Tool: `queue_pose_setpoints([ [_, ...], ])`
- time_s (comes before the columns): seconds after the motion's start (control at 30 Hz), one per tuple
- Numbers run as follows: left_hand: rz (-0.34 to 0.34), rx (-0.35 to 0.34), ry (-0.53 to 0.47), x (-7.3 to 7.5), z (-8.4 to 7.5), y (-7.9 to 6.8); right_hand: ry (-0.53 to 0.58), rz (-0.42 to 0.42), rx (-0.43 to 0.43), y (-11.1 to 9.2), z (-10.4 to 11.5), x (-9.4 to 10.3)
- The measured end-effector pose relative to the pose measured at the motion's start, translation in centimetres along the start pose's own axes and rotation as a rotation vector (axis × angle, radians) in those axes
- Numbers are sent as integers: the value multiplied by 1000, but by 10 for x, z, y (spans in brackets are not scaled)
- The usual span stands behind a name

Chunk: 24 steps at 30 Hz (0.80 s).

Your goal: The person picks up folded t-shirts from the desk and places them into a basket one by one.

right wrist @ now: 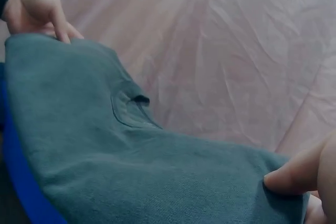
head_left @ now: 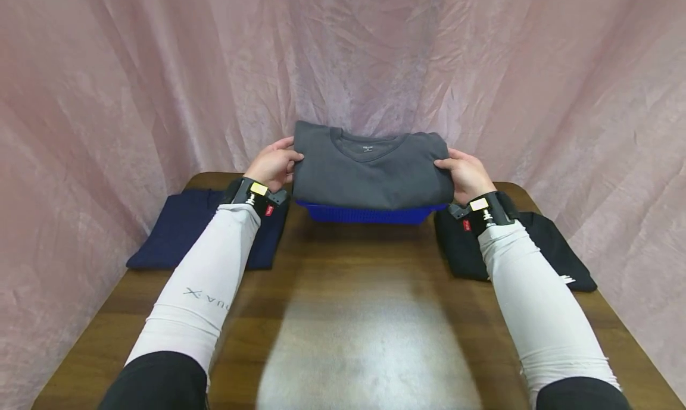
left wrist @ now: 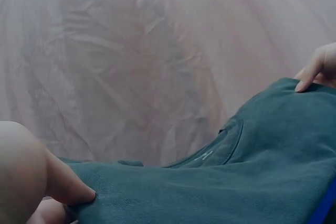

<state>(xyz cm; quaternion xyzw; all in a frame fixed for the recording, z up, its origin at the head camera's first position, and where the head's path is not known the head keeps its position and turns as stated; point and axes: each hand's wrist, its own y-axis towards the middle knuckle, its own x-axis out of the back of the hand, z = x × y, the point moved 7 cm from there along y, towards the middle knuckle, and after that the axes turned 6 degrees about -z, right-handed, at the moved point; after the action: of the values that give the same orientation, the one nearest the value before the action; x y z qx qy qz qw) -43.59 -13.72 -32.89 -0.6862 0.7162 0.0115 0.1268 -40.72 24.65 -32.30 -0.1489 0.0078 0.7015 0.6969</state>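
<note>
A folded dark grey T-shirt (head_left: 375, 175) is held up by its two sides over a blue plastic basket (head_left: 370, 215), its neckline and small printed label facing me. My left hand (head_left: 272, 165) pinches the shirt's left edge, thumb on the front and fingers behind. On the opposite side my right hand (head_left: 467, 173) pinches the right edge in the same way. In the left wrist view the left thumb presses into the cloth (left wrist: 199, 195), and the collar sags between the hands. The shirt hides most of the basket, leaving its front wall in sight.
On the wooden table (head_left: 354, 291), a folded navy garment (head_left: 177, 228) lies to the left, partly behind my left forearm. A folded black garment (head_left: 552, 249) with a white mark lies to the right. A pink curtain (head_left: 370, 53) hangs behind the table.
</note>
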Motion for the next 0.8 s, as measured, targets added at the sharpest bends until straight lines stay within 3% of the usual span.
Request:
queue_pose_setpoints([
  [0.3,-74,11,-10,-1,4,20,8,-74,2,25,-10,3],
  [0.6,-140,17,97,-6,22,29,-188,-122,28,34,-22,3],
  [0.8,-160,33,98,-9,32,36,-293,-178,34,40,-27,4],
])
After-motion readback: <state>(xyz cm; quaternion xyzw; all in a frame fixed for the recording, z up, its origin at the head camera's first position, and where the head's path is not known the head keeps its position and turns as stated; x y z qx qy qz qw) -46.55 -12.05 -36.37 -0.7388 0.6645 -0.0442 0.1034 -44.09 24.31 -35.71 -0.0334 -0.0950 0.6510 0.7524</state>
